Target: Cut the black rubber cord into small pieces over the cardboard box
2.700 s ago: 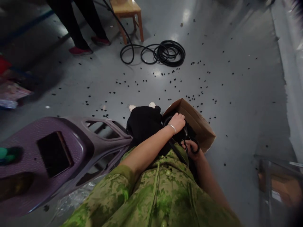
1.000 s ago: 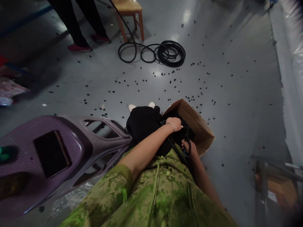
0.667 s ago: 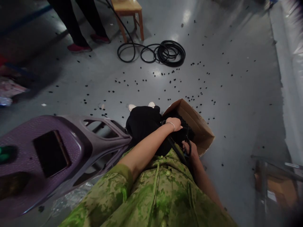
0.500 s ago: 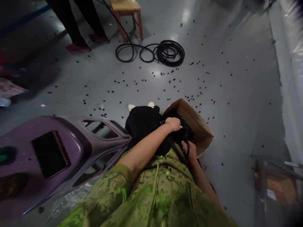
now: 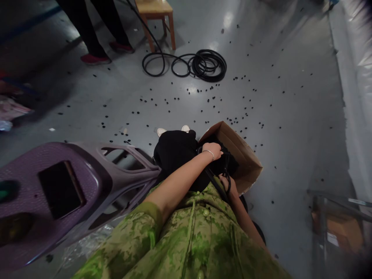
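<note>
An open cardboard box [image 5: 247, 155] stands beside my right leg, with a dark mass of black pieces [image 5: 232, 164] inside. My left hand [image 5: 212, 150], with a thin bracelet at the wrist, is closed on a black cord [image 5: 226, 155] over the box's near side. Just below it my right hand [image 5: 229, 185] has its fingers closed around a looped part of the same black cord. The fingertips of both hands are partly hidden. A thicker black strip [image 5: 215, 180] runs between my hands toward my lap.
A purple stool [image 5: 95, 182] at the left holds a phone [image 5: 61, 190]. Black hose [image 5: 209, 66] lies coiled by a wooden stool [image 5: 154, 9]. Another person's legs [image 5: 93, 31] stand at upper left. Small black rings dot the floor [image 5: 180, 89]. A crate [image 5: 322, 224] is at lower right.
My right hand has moved slightly up and to the left, toward my left hand, and the cord loop has shifted with it. My left hand is almost unmoved.
</note>
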Available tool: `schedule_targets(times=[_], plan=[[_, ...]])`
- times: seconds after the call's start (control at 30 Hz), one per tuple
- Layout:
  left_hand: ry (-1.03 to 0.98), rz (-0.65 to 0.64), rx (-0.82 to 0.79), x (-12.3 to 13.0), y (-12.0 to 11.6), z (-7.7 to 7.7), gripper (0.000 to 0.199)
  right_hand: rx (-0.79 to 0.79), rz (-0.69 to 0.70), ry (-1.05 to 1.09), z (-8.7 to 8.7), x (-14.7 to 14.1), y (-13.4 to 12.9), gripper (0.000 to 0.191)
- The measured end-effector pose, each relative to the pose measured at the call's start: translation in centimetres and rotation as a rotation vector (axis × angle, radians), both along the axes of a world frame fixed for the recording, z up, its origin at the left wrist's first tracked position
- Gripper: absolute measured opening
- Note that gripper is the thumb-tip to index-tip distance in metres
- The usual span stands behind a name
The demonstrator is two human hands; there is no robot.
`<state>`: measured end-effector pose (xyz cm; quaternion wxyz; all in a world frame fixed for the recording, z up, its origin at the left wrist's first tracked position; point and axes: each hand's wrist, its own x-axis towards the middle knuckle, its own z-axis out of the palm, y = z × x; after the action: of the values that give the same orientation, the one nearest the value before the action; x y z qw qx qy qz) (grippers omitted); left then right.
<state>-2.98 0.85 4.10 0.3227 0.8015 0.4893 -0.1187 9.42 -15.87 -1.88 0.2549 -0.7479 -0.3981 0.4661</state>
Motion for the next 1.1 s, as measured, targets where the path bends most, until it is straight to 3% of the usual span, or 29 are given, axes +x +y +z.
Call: schedule_targets(times=[0.53, 0.8, 1.1], plan=[[0.022, 0.018, 0.014, -0.1, 0.0, 0.2, 0.034, 0.052, 0.055, -0.113, 0.3, -0.7, 1.2, 0.029], [0.012, 0.015, 0.018, 0.1, -0.2, 0.0, 0.035, 0.044, 0.012, -0.113, 0.3, -1.2, 2.1, 0.029], [0.012, -0.069, 0.038, 0.1, -0.2, 0.1, 0.031, 0.037, -0.010, -0.148, -0.3, -1.1, 2.0, 0.030]])
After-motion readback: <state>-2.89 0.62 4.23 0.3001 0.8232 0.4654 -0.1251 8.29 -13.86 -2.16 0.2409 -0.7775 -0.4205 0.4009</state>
